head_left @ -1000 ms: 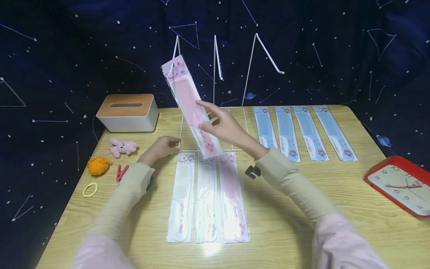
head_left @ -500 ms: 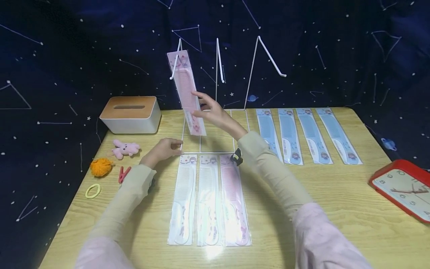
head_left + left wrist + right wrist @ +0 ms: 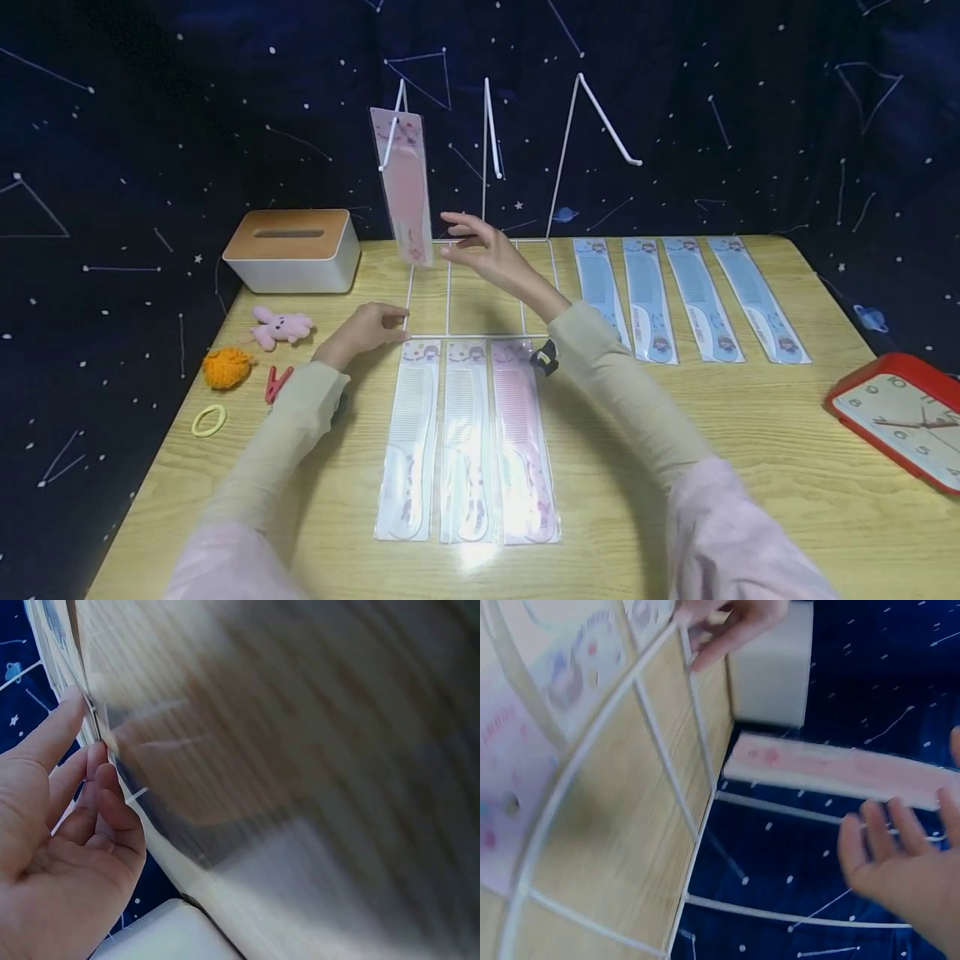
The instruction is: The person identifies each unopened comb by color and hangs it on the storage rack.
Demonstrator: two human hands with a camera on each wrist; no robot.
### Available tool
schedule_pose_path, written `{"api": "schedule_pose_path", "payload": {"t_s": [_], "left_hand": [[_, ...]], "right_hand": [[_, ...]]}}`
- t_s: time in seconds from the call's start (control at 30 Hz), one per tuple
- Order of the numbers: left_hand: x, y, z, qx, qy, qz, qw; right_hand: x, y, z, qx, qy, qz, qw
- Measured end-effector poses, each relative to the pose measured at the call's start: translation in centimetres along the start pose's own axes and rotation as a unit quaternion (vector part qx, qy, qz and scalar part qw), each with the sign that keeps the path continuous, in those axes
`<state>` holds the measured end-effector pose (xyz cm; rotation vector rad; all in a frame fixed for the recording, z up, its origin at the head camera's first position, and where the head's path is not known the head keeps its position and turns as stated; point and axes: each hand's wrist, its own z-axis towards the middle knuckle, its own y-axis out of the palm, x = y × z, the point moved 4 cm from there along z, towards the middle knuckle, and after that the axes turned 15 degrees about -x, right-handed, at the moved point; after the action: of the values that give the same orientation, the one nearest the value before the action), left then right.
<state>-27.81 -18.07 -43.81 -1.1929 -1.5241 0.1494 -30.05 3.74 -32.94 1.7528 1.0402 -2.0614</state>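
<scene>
A pink comb [image 3: 405, 192] in a clear packet hangs by its top from the left arm of a white wire rack [image 3: 480, 336]. My right hand [image 3: 501, 262] is just right of the comb, apart from it, fingers extended and holding nothing; the right wrist view shows a gap between the fingers [image 3: 881, 832] and the packet. At the rack's front left corner, my left hand [image 3: 366, 333] pinches the base wire between thumb and fingers, as the left wrist view also shows. In front of the rack lie two white packaged combs [image 3: 408, 417] and another pink one [image 3: 517, 417].
Several blue packaged combs [image 3: 645, 300] lie at the back right, and a red clock [image 3: 900, 417] stands at the right edge. On the left are a tissue box [image 3: 292, 258], a pink plush toy [image 3: 279, 327], an orange pompom [image 3: 225, 368], a red clip [image 3: 277, 385] and a yellow ring [image 3: 208, 421].
The pink comb has slid back along the rack's left arm and now hangs more upright. My right hand has let go of it and drawn away; the left hand stays on the rack.
</scene>
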Motion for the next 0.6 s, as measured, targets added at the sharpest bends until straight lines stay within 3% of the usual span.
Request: {"api": "schedule_pose_path", "payload": {"t_s": [0.3,0.6], "left_hand": [[0.1,-0.1,0.0,0.003,-0.001,-0.002,1.0],[-0.2,0.1,0.1,0.005,-0.004,-0.008,1.0]], "right_hand": [[1.4,1.3,-6.4,0.015,0.055,-0.027,0.998],[3.9,4.1,-12.5,-0.036,0.108,-0.063,0.992]]}}
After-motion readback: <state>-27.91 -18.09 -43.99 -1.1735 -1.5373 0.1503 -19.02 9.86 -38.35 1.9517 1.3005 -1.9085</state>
